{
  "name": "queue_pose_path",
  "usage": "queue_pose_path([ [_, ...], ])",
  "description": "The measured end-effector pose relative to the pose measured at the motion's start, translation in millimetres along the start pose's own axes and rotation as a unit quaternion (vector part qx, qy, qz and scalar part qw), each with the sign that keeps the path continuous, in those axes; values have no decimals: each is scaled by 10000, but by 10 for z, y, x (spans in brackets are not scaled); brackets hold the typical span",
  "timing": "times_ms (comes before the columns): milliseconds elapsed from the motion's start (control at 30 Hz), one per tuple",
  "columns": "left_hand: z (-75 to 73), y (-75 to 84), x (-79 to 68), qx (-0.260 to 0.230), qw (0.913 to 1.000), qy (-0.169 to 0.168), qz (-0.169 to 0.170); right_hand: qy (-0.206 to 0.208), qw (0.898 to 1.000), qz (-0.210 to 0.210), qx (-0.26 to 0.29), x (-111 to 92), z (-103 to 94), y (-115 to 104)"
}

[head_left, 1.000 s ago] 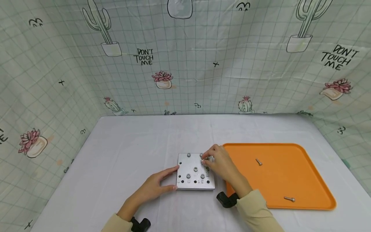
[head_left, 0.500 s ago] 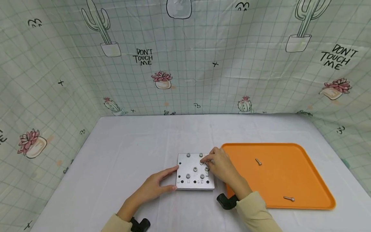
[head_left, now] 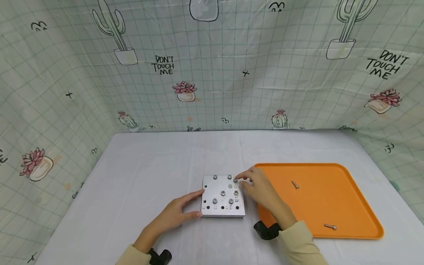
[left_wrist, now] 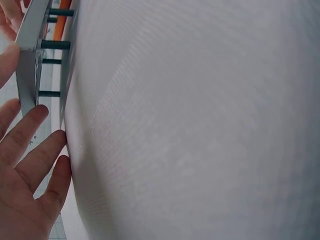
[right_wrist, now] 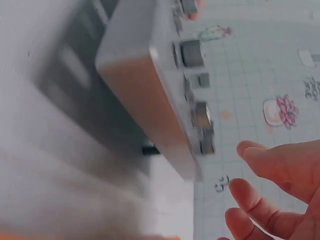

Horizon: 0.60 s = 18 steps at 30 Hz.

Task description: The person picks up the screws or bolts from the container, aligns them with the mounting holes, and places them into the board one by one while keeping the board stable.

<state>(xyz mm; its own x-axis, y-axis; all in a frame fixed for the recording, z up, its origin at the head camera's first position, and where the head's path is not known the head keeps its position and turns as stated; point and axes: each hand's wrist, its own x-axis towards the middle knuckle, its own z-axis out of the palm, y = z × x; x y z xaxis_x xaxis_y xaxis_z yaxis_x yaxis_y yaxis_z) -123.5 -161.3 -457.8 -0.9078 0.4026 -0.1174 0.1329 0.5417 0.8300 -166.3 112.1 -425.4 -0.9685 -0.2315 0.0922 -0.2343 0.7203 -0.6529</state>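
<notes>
A silver metal plate with rows of holes lies on the table, several socket-head bolts standing in it. Dark bolt shanks jut from its underside in the left wrist view. My left hand touches the plate's left edge with straight fingers and thumb. Over the upper right corner is my right hand, index fingertip right at a bolt head in the head view. The right wrist view shows its thumb and fingers apart, holding nothing, beside the bolt heads.
An orange tray stands right of the plate, under the right forearm. Two loose bolts lie in it, one bolt near the top and another bolt near the front. A printed cloth hangs behind the white table.
My right hand has let go of a small bolt in the plate's upper right part and moved slightly right and up, uncovering it. The left hand and plate stay in place.
</notes>
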Motion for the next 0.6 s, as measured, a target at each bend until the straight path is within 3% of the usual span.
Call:
queue_pose_path([
  [267,0,-14,-3,35,10000,37,10,203,9993,200,263,-64,-216,167],
  [600,0,-14,-6,-10,10000,31,-22,415,9986,303,101,-205,-454,467],
])
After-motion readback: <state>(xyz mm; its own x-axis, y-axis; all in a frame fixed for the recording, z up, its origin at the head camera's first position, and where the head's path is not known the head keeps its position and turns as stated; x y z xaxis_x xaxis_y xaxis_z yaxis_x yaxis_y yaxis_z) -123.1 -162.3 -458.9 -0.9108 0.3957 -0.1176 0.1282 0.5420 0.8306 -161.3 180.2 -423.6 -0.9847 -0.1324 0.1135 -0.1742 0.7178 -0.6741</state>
